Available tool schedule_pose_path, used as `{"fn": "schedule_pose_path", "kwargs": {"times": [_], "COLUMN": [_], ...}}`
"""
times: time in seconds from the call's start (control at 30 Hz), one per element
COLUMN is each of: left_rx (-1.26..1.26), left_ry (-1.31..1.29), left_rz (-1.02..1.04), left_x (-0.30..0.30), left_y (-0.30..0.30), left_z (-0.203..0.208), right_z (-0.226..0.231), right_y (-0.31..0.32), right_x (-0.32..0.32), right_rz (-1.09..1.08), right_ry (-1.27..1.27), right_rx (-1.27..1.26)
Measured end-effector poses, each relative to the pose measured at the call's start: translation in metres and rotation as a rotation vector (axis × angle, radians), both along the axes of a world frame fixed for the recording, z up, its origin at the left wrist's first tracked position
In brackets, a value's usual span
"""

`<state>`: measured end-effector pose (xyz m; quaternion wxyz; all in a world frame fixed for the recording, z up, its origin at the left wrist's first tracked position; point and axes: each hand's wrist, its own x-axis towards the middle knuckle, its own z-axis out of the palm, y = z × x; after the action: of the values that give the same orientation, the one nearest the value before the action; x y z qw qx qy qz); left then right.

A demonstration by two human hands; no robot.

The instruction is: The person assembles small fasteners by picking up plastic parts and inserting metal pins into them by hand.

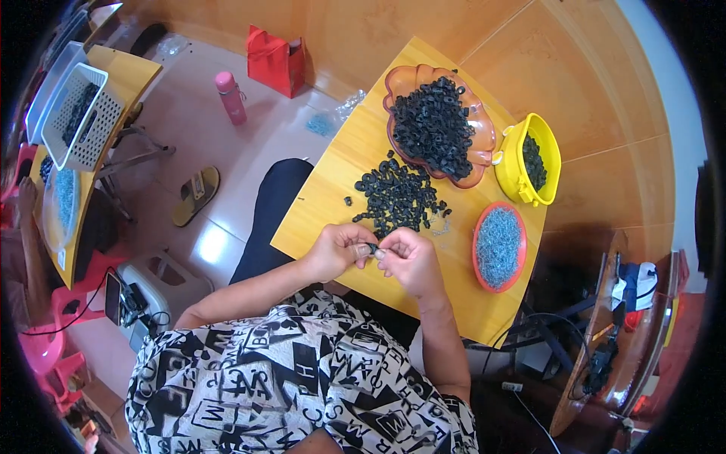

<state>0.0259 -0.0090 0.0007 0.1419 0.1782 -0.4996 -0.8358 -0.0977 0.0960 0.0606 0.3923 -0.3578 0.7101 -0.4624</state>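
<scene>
At the near edge of the yellow table, a small black piece is held between the left hand and the right hand. The grip of each hand is pinched on this piece by thumb and fingertips, by which it is largely covered. Just beyond the hands, a loose pile of black pieces is spread; farther back, a dense heap is held in an orange tray. At the right, a red bowl is filled with fine silver-blue bits, and dark pieces are contained in a yellow bucket. Work is judged to be under way on a single piece, with much apparently left, given the stocked tray and bowl. Which group, if any, is finished cannot be told; the held piece's own stage is likewise hidden.
</scene>
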Motion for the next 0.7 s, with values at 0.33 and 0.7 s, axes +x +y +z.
{"fn": "schedule_pose_path", "kwargs": {"times": [0.33, 0.7], "left_rx": [-0.053, -0.225], "left_ry": [-0.023, -0.052], "left_rz": [-0.059, -0.142], "left_x": [0.001, 0.001], "left_y": [-0.001, 0.005], "left_z": [0.002, 0.009], "right_z": [-0.018, -0.013], "right_y": [0.007, 0.02], "right_x": [-0.017, -0.015], "right_rz": [0.106, 0.058], "right_ry": [-0.407, -0.437], "right_rx": [-0.01, 0.097]}}
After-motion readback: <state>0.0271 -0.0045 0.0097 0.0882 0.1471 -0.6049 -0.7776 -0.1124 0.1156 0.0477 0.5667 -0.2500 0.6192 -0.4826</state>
